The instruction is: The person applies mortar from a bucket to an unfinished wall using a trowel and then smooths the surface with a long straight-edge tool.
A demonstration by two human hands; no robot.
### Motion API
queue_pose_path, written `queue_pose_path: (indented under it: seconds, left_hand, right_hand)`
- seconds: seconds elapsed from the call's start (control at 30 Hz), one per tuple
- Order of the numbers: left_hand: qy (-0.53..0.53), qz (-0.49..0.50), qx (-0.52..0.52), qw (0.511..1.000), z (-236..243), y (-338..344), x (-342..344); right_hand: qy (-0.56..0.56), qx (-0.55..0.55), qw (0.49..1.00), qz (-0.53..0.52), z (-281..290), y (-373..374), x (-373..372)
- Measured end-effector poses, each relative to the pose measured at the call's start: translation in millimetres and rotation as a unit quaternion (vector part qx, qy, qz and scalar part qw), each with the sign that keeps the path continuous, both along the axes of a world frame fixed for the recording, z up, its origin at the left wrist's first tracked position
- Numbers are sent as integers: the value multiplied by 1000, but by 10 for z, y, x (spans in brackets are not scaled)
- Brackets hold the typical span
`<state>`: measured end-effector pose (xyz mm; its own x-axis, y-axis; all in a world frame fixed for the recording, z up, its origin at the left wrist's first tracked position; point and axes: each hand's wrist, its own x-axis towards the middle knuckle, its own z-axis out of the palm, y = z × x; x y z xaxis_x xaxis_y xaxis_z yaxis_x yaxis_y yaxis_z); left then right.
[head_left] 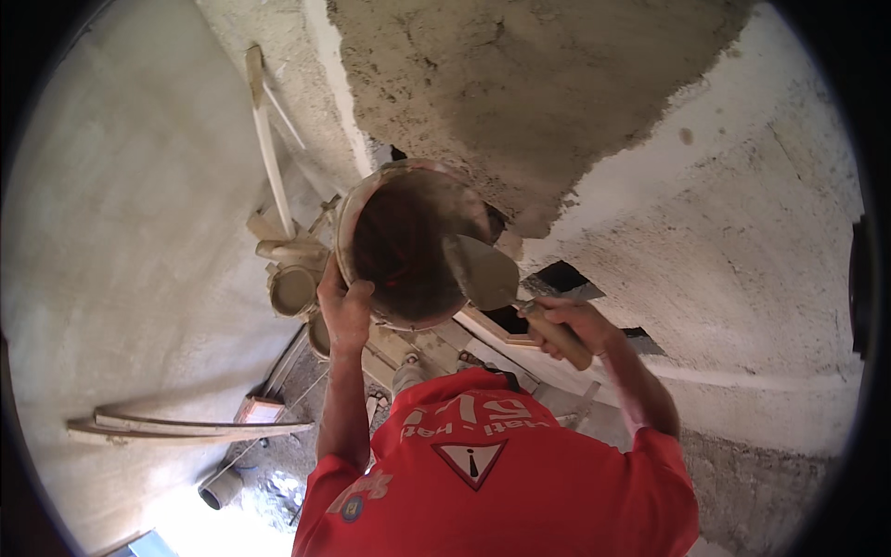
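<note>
Left hand (346,311): grasping the large bucket (354,213) at its near-left edge. Thumb up by the rim, index finger along the outer side; other fingers mostly hidden, can't tell their spread.

Right hand (583,322): fingers wrapped around the trowel's thick handle (568,343), curled closed with no visible slack.

Bucket is mid-view, ahead of the red shirt (520,506), mouth tipped toward the camera. Inside is dark; can't tell how much is in it. Trowel blade (484,272) overlaps the bucket's right edge in view; can't tell if it touches.

Edges: far side of the bucket sits against the lower end of the dark plaster patch (529,102) in view, actual gap unclear. Pale wall (742,278) runs down the right, dark opening (560,277) just beyond the right hand. Tight on the left: small pail (273,291) near the left hand, long board (269,153) leaning behind it. Planks (434,351) show below the bucket.

Room: most space is right of the right forearm, up to the pale wall. Curved boards (195,429) and pipe (221,488) are lower left, well apart from both hands.
</note>
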<state>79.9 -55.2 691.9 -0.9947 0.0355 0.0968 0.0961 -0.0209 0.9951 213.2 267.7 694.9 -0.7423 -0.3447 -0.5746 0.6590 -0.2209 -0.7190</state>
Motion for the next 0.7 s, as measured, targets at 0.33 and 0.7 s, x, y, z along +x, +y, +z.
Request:
queue_pose_path:
  seconds: [0.33, 0.7]
  left_hand:
    - [-47, 26, 4, 999, -593, -284, 71]
    - [-81, 41, 5, 996, -941, -472, 224]
  right_hand:
    - [21, 436, 899, 34, 1210, 199, 121]
    - [81, 669, 716, 184, 1878, -30, -30]
